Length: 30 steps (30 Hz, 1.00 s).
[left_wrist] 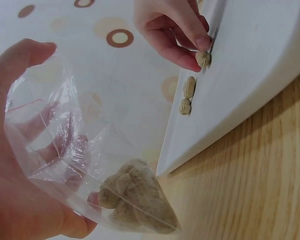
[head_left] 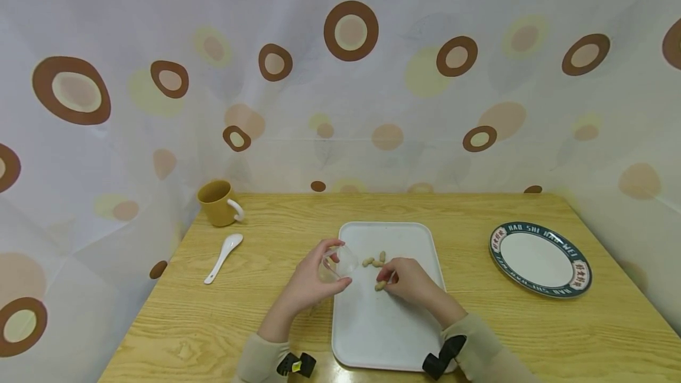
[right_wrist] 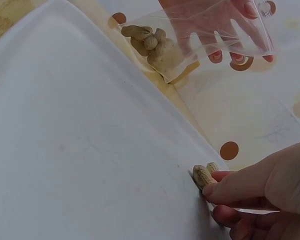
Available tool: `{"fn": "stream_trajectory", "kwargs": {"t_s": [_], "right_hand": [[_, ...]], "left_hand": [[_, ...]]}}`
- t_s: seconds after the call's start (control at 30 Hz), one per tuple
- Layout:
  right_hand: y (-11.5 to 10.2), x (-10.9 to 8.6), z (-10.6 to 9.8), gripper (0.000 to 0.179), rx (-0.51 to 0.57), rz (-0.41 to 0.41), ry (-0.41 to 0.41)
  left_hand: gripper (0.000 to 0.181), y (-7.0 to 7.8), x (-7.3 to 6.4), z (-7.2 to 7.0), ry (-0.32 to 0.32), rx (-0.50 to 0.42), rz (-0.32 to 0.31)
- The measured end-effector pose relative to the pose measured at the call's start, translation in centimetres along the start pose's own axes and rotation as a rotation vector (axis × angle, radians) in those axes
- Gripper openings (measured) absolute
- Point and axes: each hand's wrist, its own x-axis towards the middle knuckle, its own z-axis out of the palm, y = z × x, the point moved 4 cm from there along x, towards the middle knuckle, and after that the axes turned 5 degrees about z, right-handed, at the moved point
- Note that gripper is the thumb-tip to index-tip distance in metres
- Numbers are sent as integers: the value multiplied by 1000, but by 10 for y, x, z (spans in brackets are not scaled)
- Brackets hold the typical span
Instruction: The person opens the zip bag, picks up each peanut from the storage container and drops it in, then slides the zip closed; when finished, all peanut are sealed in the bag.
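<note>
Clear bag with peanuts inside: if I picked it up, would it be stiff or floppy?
Probably floppy, because the bag looks thin and creased. The peanuts bunched at one end would likely make that part sag. Its shiny plastic might feel slippery too.

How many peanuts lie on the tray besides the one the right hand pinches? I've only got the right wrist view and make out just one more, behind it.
Observer: The head view shows three more peanuts, close together on the tray near the right hand; I can't tell whether that hand hides others.
Operator: Copy. What's on the table out to the person's left, past the left hand and the clear bag?
Observer: A white spoon, lying nearer the person than a yellow mug.
</note>
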Motion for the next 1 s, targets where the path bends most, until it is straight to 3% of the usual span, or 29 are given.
{"fn": "stream_trajectory", "kwargs": {"t_s": [0.37,0.53,0.7,1.0], "right_hand": [[-7,-3,-20,15,26,44,60],[-22,-8,-36,14,40,-45,104],[-37,-12,-49,13,86,-74,133],[-69,-17,-58,14,146,-164,147]], "left_hand": [[65,2,0,0,-9,15,4],[64,1,1,3,-13,24,4],[64,2,1,5,-20,27,7],[63,5,1,7,-21,29,1]]}}
